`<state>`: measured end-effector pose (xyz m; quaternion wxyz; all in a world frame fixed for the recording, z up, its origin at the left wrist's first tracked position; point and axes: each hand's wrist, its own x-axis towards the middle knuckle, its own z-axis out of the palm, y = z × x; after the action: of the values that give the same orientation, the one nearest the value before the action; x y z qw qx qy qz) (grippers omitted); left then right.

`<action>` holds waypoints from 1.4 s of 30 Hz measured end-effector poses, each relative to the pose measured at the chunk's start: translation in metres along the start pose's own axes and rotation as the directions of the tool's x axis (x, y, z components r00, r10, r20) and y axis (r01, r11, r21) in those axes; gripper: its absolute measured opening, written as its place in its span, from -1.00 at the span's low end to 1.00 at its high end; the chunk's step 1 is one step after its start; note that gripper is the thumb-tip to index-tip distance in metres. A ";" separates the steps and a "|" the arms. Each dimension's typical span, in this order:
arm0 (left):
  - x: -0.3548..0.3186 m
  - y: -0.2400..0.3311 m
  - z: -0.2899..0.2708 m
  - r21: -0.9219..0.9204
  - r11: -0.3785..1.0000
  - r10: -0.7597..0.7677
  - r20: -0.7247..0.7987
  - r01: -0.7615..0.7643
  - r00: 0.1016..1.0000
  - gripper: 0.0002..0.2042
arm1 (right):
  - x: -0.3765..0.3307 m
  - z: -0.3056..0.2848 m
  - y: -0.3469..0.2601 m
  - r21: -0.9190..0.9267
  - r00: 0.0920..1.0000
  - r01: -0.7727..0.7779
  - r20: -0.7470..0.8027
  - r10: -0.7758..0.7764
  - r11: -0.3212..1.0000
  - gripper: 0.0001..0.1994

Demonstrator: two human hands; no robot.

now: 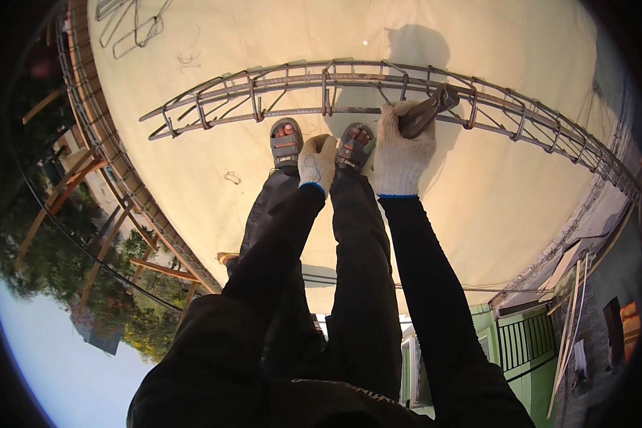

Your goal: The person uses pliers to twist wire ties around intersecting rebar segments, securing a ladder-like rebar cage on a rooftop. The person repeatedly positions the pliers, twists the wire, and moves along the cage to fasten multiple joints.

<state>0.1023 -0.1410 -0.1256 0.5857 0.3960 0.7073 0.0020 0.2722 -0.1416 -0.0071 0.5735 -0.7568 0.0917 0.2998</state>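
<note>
Both my hands wear white knitted gloves with blue cuffs. My right hand (404, 153) is closed round a pair of dark metal pincers (426, 116), whose head points up and right over a long rebar cage (292, 80). That cage, of rusty bars with bent stirrups, runs left to right just beyond my feet. My left hand (317, 162) is curled closed between my two sandals, short of the cage; what its fingers hold, if anything, is hidden.
I stand on a pale, flat surface (192, 171), wearing grey sandals (286, 145). Loose stirrups (132, 28) lie at the far left. More rebar (114, 153) lines the left edge, with timber props and trees beyond. Planks (569, 314) and a green wall (531, 389) are at lower right.
</note>
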 end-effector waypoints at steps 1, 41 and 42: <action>-0.004 -0.002 -0.009 -0.007 1.000 0.007 -0.016 -0.007 1.000 -0.58 | 0.005 -0.029 0.026 -0.251 0.987 0.134 -0.048 -0.151 0.959 -0.80; -0.006 0.036 -0.196 -0.384 0.811 -0.250 0.455 0.442 0.855 -0.59 | -0.100 0.091 0.016 -0.278 0.148 -0.861 0.664 0.733 0.426 -0.29; -0.005 0.029 -0.196 -0.390 0.814 -0.250 0.434 0.431 0.865 -0.59 | -0.102 0.093 0.018 -0.265 0.141 -0.871 0.671 0.728 0.414 -0.29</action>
<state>-0.0447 -0.0338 -0.0460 0.7751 0.0979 0.6242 -0.0048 0.1490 -0.0828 0.0199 0.3760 -0.3502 0.2821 0.8102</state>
